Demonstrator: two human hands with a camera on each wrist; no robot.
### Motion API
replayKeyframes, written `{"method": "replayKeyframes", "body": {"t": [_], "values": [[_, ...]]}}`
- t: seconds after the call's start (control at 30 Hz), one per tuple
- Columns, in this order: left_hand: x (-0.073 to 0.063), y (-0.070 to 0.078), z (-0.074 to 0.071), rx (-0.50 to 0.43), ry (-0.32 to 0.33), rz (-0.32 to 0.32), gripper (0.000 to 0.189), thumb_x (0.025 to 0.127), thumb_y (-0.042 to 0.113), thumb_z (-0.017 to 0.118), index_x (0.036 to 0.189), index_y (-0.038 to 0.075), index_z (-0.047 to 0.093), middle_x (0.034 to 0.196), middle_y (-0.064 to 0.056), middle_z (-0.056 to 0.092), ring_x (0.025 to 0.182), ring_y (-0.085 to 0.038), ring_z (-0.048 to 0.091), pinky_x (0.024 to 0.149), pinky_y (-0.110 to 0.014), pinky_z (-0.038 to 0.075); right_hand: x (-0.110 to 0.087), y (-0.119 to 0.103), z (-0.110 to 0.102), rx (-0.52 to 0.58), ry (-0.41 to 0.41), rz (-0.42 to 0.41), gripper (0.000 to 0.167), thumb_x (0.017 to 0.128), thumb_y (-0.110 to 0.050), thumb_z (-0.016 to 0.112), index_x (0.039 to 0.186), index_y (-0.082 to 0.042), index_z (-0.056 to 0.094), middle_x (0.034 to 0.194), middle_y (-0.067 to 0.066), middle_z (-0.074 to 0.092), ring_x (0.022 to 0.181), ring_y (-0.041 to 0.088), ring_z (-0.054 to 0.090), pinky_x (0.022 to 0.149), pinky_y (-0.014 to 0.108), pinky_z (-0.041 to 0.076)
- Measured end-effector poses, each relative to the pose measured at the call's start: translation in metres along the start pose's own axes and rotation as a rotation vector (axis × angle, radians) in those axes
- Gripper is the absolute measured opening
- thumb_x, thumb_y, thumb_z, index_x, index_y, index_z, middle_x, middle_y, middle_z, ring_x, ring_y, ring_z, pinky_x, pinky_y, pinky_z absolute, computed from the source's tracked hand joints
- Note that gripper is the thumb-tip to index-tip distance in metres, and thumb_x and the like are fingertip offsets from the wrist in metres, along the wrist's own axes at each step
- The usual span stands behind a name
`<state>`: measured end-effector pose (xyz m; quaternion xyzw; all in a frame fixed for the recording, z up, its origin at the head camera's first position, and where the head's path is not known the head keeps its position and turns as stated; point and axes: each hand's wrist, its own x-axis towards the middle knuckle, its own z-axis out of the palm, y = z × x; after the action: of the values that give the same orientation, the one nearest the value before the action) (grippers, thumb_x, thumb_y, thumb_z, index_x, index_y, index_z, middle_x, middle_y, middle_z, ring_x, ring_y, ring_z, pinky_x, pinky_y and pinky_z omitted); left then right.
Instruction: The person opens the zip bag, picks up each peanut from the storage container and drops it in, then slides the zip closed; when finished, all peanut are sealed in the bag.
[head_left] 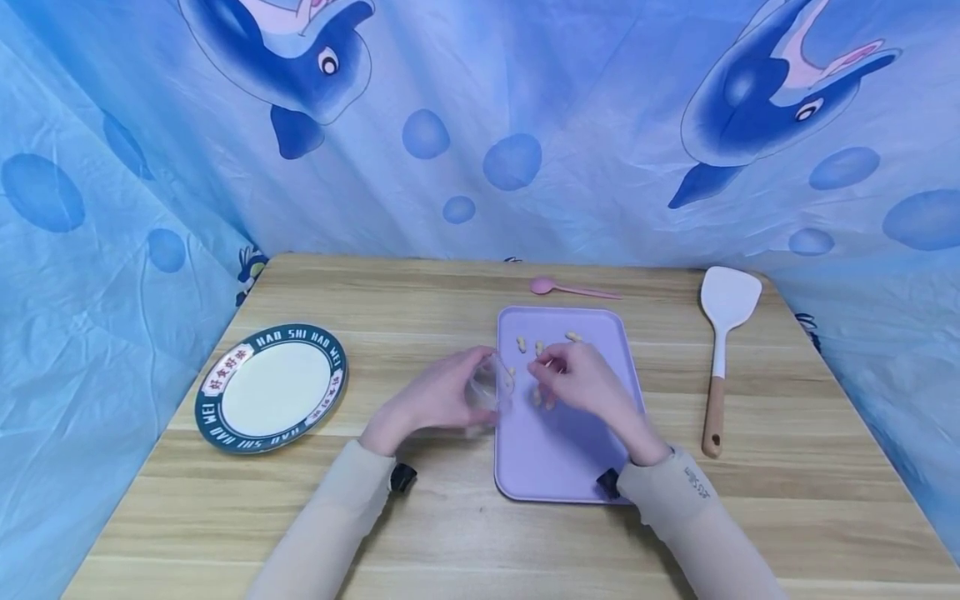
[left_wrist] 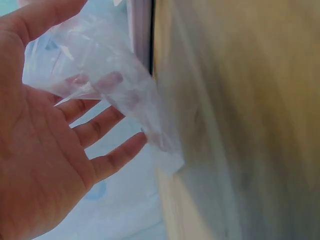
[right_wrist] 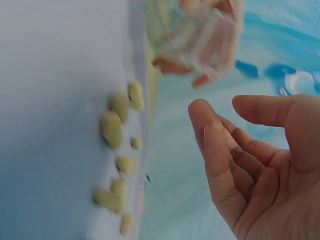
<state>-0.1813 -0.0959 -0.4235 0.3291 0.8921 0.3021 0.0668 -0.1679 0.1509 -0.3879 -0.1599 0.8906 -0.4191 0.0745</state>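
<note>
Bag [head_left: 484, 383] at tray's [head_left: 551, 467] nine o'clock, gripped by left hand [head_left: 444, 390]; left wrist view: long axis ten-thirty to four-thirty. Right hand's [head_left: 583, 380] thumb and forefinger apart. Plate [head_left: 276, 390]: "HAO SHI HAO WEI".

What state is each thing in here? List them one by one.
Purple tray: lying flat
Peanuts: loose on the purple tray
Left hand: fingers around the clear plastic item
Clear plastic item: held
Right hand: over the purple tray, nothing visible in its grip
Plate: face up
Pink spoon: lying flat
Spatula: lying flat
</note>
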Motion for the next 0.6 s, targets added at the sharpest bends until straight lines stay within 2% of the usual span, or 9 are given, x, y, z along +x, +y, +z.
{"method": "replayKeyframes", "body": {"t": [0.2, 0.3, 0.47, 0.6], "values": [[-0.002, -0.007, -0.006, -0.044, -0.049, -0.048, 0.091, 0.069, 0.027, 0.091, 0.144, 0.007, 0.044, 0.133, -0.009, 0.058, 0.121, -0.024, 0.056, 0.104, -0.038, 0.044, -0.001, 0.008, -0.029, 0.054, 0.061, -0.019, 0.018, 0.097, -0.009, 0.064, 0.099, 0.008, 0.07, 0.076, 0.016, 0.07, 0.065, 0.037, 0.069, 0.052, 0.032, 0.054], [-0.003, -0.008, -0.007, -0.064, -0.062, -0.056, 0.089, 0.069, 0.024, 0.091, 0.143, 0.006, 0.044, 0.134, -0.01, 0.057, 0.122, -0.024, 0.055, 0.105, -0.038, 0.043, -0.004, 0.015, -0.043, 0.026, 0.065, -0.024, 0.017, 0.097, -0.008, 0.064, 0.103, 0.007, 0.069, 0.082, 0.018, 0.07, 0.069, 0.036, 0.068, 0.058, 0.031, 0.054], [-0.003, -0.01, -0.01, -0.092, -0.076, -0.081, 0.089, 0.071, 0.025, 0.09, 0.144, 0.007, 0.043, 0.136, -0.008, 0.056, 0.125, -0.024, 0.053, 0.107, -0.038, 0.041, -0.008, 0.033, -0.055, -0.138, 0.078, -0.053, 0.014, 0.093, -0.008, 0.069, 0.1, 0.004, 0.071, 0.084, 0.01, 0.069, 0.074, 0.025, 0.064, 0.066, 0.031, 0.052], [-0.004, -0.01, -0.011, -0.102, -0.08, -0.086, 0.089, 0.071, 0.025, 0.09, 0.144, 0.006, 0.042, 0.136, -0.009, 0.055, 0.127, -0.025, 0.052, 0.107, -0.039, 0.041, -0.012, 0.052, -0.059, -0.218, 0.025, -0.12, 0.011, 0.088, 0.0, 0.072, 0.097, 0.005, 0.07, 0.083, 0.007, 0.068, 0.075, 0.021, 0.063, 0.067, 0.031, 0.052]]}}
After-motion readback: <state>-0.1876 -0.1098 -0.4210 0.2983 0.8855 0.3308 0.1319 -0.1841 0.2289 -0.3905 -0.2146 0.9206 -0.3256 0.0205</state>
